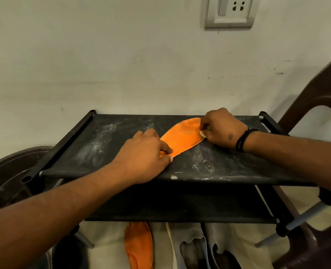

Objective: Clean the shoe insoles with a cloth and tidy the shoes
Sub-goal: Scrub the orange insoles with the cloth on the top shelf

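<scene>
An orange insole (182, 135) lies flat on the top shelf of a black fabric shoe rack (106, 144). My left hand (145, 158) pins its near end down, thumb and fingers pinching the edge. My right hand (221, 128) is curled round a small pale cloth (203, 134) and presses it on the insole's far end. A second orange insole (139, 245) lies on the floor below the rack, beside grey shoes (197, 247).
The rack's top is dusty with white smears. A lower black shelf (180, 206) sits beneath. Brown plastic chairs stand at the right (316, 98) and left (7, 171). A wall with a socket plate (230, 11) is right behind the rack.
</scene>
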Demonstrator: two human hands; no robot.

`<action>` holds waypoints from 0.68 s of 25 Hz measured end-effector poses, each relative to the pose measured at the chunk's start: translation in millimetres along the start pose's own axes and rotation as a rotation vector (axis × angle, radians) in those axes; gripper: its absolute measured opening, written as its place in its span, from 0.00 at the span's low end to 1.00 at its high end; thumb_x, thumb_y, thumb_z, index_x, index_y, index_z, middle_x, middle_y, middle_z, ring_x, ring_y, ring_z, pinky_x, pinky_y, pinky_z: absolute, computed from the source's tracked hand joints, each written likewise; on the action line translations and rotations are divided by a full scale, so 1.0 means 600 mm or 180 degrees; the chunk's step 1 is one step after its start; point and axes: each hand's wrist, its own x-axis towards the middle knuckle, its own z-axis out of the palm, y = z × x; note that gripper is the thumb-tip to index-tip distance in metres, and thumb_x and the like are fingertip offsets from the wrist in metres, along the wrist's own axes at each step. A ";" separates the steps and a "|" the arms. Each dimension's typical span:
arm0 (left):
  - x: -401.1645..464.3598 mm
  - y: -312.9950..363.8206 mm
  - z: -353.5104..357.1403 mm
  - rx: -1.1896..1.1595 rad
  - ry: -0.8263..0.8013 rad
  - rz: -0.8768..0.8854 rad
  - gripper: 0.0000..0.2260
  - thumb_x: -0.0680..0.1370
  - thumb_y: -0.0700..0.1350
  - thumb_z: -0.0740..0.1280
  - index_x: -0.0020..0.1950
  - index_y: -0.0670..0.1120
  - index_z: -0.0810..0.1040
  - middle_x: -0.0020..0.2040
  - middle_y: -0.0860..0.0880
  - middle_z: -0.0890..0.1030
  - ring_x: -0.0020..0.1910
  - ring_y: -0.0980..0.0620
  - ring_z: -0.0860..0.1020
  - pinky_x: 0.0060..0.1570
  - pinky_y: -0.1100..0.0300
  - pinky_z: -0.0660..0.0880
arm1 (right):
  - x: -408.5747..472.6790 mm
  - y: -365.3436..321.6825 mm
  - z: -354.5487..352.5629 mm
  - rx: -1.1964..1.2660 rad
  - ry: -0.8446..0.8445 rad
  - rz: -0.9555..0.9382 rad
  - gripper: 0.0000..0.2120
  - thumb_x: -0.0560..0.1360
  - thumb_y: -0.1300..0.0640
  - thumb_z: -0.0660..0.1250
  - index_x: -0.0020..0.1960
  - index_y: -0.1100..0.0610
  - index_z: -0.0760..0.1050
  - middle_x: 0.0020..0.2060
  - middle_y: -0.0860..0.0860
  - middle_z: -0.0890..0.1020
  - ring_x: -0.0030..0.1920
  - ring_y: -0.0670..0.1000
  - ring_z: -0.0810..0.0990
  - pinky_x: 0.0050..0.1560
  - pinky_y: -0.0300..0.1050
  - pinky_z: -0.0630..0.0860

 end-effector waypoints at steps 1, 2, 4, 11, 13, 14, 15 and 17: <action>0.000 0.000 0.000 -0.0004 -0.0011 -0.0010 0.17 0.81 0.59 0.63 0.68 0.61 0.78 0.66 0.52 0.71 0.66 0.49 0.69 0.65 0.48 0.71 | 0.002 -0.001 0.000 -0.0012 0.0021 0.0063 0.07 0.74 0.61 0.67 0.49 0.58 0.83 0.49 0.55 0.84 0.48 0.56 0.81 0.50 0.45 0.77; -0.001 0.001 -0.001 -0.0006 -0.0025 -0.0030 0.17 0.81 0.59 0.63 0.68 0.61 0.78 0.66 0.52 0.71 0.66 0.49 0.69 0.65 0.47 0.71 | 0.001 -0.015 0.002 -0.0015 0.0033 0.0017 0.08 0.73 0.62 0.66 0.48 0.59 0.83 0.47 0.56 0.84 0.47 0.56 0.81 0.49 0.46 0.78; -0.003 0.001 -0.002 0.0027 -0.0033 -0.0062 0.16 0.81 0.59 0.63 0.67 0.61 0.78 0.65 0.52 0.71 0.66 0.48 0.69 0.64 0.47 0.71 | -0.013 -0.069 0.005 0.0135 -0.0040 -0.0348 0.09 0.72 0.63 0.66 0.47 0.58 0.84 0.45 0.54 0.85 0.46 0.55 0.80 0.48 0.47 0.78; -0.003 -0.001 0.001 0.0097 0.0016 -0.0038 0.16 0.81 0.59 0.62 0.67 0.62 0.78 0.66 0.53 0.73 0.65 0.49 0.70 0.64 0.48 0.72 | 0.003 -0.058 0.010 -0.0243 -0.0208 -0.0370 0.08 0.71 0.63 0.64 0.44 0.61 0.82 0.43 0.58 0.82 0.44 0.58 0.79 0.45 0.50 0.78; -0.001 -0.001 0.000 0.0113 0.0023 -0.0019 0.16 0.81 0.59 0.62 0.68 0.62 0.78 0.66 0.53 0.74 0.66 0.49 0.70 0.64 0.48 0.72 | 0.015 -0.040 0.009 -0.0215 -0.0098 -0.0070 0.10 0.70 0.63 0.64 0.46 0.63 0.83 0.44 0.60 0.83 0.44 0.59 0.81 0.46 0.52 0.80; 0.001 -0.002 0.002 0.0112 0.0028 -0.0025 0.16 0.81 0.59 0.63 0.67 0.61 0.78 0.66 0.53 0.75 0.66 0.49 0.71 0.63 0.48 0.72 | 0.017 -0.049 0.012 -0.0160 -0.0064 -0.0047 0.10 0.70 0.64 0.64 0.47 0.63 0.83 0.45 0.60 0.84 0.45 0.59 0.81 0.47 0.53 0.80; 0.002 -0.002 0.003 0.0104 0.0048 -0.0035 0.16 0.80 0.60 0.63 0.66 0.61 0.79 0.65 0.53 0.76 0.65 0.49 0.72 0.62 0.48 0.73 | 0.015 -0.068 0.013 -0.0057 -0.0071 -0.0108 0.10 0.70 0.64 0.64 0.47 0.64 0.83 0.45 0.60 0.84 0.46 0.59 0.81 0.48 0.53 0.79; 0.005 -0.007 0.010 0.0061 0.0174 -0.0070 0.14 0.78 0.61 0.65 0.59 0.59 0.83 0.60 0.54 0.79 0.59 0.49 0.76 0.57 0.47 0.76 | -0.001 -0.121 0.016 0.0247 -0.0202 -0.0432 0.09 0.71 0.63 0.65 0.46 0.62 0.83 0.43 0.58 0.85 0.45 0.57 0.81 0.48 0.51 0.78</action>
